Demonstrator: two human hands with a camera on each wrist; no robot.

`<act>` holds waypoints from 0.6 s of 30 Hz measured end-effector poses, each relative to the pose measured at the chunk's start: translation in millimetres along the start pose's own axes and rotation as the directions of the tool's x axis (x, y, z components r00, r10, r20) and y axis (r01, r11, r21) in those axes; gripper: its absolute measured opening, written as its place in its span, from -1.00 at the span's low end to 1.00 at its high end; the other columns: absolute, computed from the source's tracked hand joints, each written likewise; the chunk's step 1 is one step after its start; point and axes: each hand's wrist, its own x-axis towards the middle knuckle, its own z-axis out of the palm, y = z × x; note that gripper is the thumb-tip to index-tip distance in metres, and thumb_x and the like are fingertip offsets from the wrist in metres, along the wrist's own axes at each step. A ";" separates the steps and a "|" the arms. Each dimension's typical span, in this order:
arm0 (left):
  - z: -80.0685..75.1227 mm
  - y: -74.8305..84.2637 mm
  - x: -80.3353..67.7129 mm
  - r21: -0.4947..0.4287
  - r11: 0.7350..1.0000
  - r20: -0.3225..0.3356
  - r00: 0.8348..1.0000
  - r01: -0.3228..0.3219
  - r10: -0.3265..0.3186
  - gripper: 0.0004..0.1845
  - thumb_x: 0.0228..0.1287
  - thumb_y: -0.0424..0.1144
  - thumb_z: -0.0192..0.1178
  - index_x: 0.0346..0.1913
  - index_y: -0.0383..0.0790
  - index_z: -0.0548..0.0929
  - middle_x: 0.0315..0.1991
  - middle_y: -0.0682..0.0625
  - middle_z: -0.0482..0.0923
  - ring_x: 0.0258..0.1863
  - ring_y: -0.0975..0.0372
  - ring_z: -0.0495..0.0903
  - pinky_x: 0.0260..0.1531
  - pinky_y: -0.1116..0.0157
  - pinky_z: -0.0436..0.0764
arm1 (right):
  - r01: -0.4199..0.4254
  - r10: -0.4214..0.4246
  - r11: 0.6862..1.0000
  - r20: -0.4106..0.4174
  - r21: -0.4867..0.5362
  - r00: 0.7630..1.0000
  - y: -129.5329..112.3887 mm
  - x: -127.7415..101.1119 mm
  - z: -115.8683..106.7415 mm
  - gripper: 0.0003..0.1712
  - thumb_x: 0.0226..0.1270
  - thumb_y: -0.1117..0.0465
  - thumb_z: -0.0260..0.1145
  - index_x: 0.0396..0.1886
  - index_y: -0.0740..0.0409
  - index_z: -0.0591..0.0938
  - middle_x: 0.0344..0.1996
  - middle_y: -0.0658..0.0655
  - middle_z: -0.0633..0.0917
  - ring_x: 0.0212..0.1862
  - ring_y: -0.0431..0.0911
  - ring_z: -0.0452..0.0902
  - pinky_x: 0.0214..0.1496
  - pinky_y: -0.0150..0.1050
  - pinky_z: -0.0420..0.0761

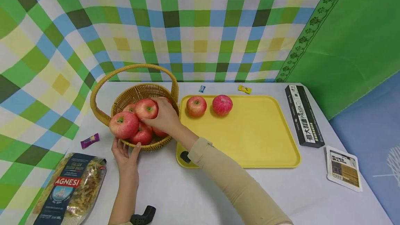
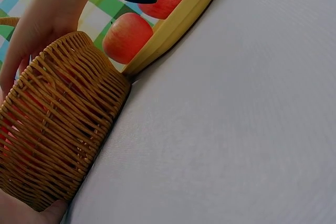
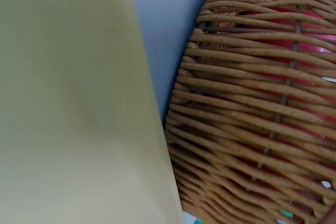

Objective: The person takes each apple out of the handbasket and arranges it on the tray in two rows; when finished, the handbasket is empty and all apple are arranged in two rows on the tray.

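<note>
A brown wicker basket [image 1: 156, 145] with a tall arched handle holds several red apples. My right hand [image 1: 164, 115] reaches in over its right rim and grips one apple [image 1: 145, 109], thumb low and fingers behind its right side. Against the basket's front left side, my left hand [image 1: 125, 152] holds the wicker, thumb apart from the fingers; the left wrist view shows that thumb at the weave. Another apple [image 1: 123, 125] bulges over the left rim above it. On the yellow tray [image 1: 250, 131] sit a red apple [image 1: 196, 106] and a pinker, streaked one [image 1: 222, 105].
Behind the tray lie a blue wrapped candy [image 1: 202, 89] and a yellow one [image 1: 244, 89]. A purple candy [image 1: 89, 141] and a pasta bag [image 1: 68, 188] are at left. A black pasta box [image 1: 304, 115] and a flat food packet [image 1: 343, 168] lie at right.
</note>
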 end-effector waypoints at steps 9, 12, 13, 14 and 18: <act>-0.4 -1.3 -0.3 0.000 1.000 0.004 1.000 -0.008 0.008 -0.11 0.33 -0.26 0.23 0.48 0.23 -0.15 0.53 0.10 -0.23 0.50 0.22 -0.20 0.40 0.25 0.07 | -0.039 0.040 0.999 -0.035 0.032 0.999 9.0 -10.5 -17.9 -0.12 0.01 -0.12 0.51 0.31 0.05 0.39 0.14 0.05 0.48 0.12 -0.12 0.43 0.14 -0.25 0.51; -0.5 -1.6 0.1 -0.004 1.000 0.004 1.000 -0.009 0.009 -0.10 0.33 -0.25 0.23 0.48 0.23 -0.16 0.53 0.10 -0.24 0.50 0.22 -0.20 0.40 0.26 0.07 | -0.044 0.046 0.997 -0.040 0.061 0.998 11.5 -15.5 -26.6 -0.11 -0.01 -0.11 0.52 0.31 0.05 0.39 0.14 0.05 0.47 0.09 -0.13 0.45 0.10 -0.27 0.53; -0.5 -1.8 0.3 -0.006 1.000 0.006 1.000 -0.011 0.011 -0.10 0.33 -0.24 0.23 0.48 0.23 -0.16 0.53 0.10 -0.24 0.50 0.23 -0.20 0.40 0.26 0.06 | -0.042 0.045 0.997 -0.041 0.065 0.998 12.5 -17.2 -29.6 -0.11 -0.01 -0.11 0.52 0.31 0.05 0.39 0.14 0.04 0.47 0.08 -0.13 0.46 0.09 -0.26 0.54; -0.5 -1.8 0.4 -0.004 1.000 0.007 1.000 -0.011 0.011 -0.10 0.33 -0.24 0.23 0.48 0.23 -0.16 0.53 0.10 -0.24 0.50 0.23 -0.20 0.40 0.26 0.06 | -0.040 0.043 0.997 -0.043 0.069 0.998 13.6 -18.8 -32.5 -0.11 -0.02 -0.11 0.52 0.31 0.06 0.39 0.14 0.04 0.47 0.07 -0.14 0.46 0.09 -0.27 0.54; -0.5 -2.0 0.2 0.001 1.000 0.015 1.000 -0.014 0.014 -0.10 0.33 -0.23 0.23 0.48 0.24 -0.17 0.53 0.12 -0.25 0.50 0.24 -0.21 0.41 0.25 0.05 | -0.038 0.041 0.997 -0.044 0.068 0.998 16.4 -27.1 -46.2 -0.08 -0.02 -0.13 0.51 0.32 0.06 0.37 0.14 0.04 0.46 0.06 -0.14 0.46 0.08 -0.24 0.55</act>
